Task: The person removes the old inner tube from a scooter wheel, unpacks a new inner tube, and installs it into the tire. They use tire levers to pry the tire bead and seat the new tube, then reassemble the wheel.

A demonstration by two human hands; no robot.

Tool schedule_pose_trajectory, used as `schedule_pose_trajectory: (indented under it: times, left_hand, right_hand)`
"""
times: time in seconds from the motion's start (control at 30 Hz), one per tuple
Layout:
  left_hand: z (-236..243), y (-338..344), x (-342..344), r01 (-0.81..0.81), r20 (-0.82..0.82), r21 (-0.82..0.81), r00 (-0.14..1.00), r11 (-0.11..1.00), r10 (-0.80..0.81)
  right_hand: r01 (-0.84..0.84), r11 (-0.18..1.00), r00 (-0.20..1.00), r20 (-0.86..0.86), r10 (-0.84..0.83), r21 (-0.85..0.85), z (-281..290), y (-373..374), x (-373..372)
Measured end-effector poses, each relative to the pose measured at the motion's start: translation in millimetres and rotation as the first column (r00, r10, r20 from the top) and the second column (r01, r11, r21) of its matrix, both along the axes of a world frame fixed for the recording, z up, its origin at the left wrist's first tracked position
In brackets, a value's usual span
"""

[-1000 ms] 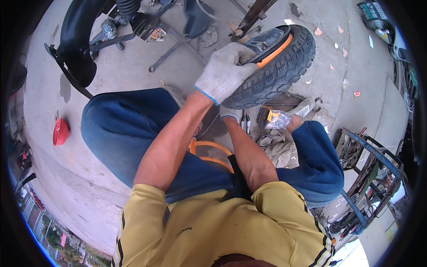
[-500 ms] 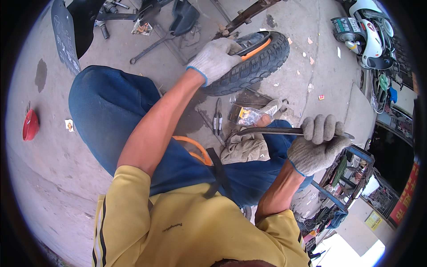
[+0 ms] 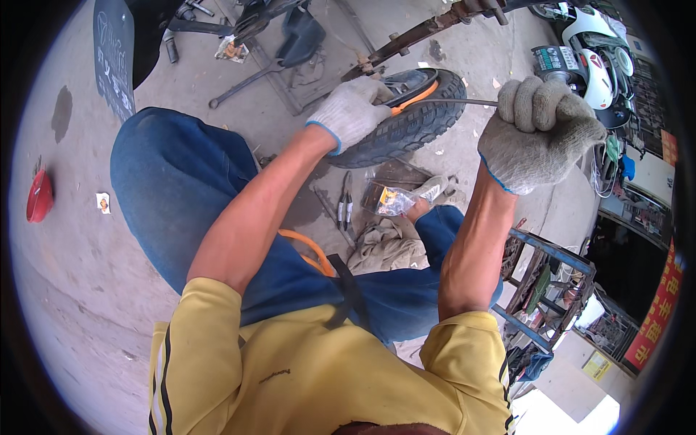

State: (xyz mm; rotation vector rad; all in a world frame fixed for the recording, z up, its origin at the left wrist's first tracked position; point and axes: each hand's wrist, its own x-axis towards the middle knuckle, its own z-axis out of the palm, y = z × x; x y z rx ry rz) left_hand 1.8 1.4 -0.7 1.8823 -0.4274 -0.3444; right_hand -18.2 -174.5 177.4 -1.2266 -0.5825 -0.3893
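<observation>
A knobbly black tire (image 3: pixel 424 127) with an orange rim (image 3: pixel 422 96) lies on its side on the ground ahead of me. My left hand (image 3: pixel 349 116), in a pale knit glove, is closed over its near-left edge, fingers curled toward the rim. Raised at the right, my right hand (image 3: pixel 538 138), in a grey glove, is a fist round a thin metal tire lever (image 3: pixel 470 101). The lever points left, its far end at the orange rim and tire edge; how deep the tip sits there I cannot tell.
Pliers (image 3: pixel 345 199), a plastic packet (image 3: pixel 388 199) and a rag (image 3: pixel 388 245) lie between my legs and the tire. A large wrench (image 3: pixel 243 85) lies farther left. A rusty metal beam (image 3: pixel 428 36) stands beyond. At right are a blue metal frame (image 3: pixel 551 254) and a white scooter (image 3: pixel 596 76).
My right hand has risen and swung forward, bringing the lever from above my right leg to the tire's rim. The left hand keeps its hold on the tire.
</observation>
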Motion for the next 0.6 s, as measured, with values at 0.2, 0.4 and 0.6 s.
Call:
schedule_pose_trajectory:
  times: [0.2, 0.4, 0.6]
  left_hand:
    - [-1, 3, 0, 0.003, 0.017, -0.001, 1.0, 1.0, -0.003]
    - [-1, 7, -2, 0.065, 0.244, 0.026, 0.967, 0.998, -0.07]
    - [1, 3, -4, -0.002, 0.071, 0.036, 0.997, 0.999, 0.0]
  right_hand:
    - [0.051, 0.997, 0.998, 0.03, -0.05, -0.059, -22, 14, 4]
    - [0.03, 0.986, 0.999, -0.009, -0.031, -0.161, -21, 21, -4]
    - [-0.07, 0.987, 0.995, -0.075, 0.06, -0.144, -24, 12, 7]
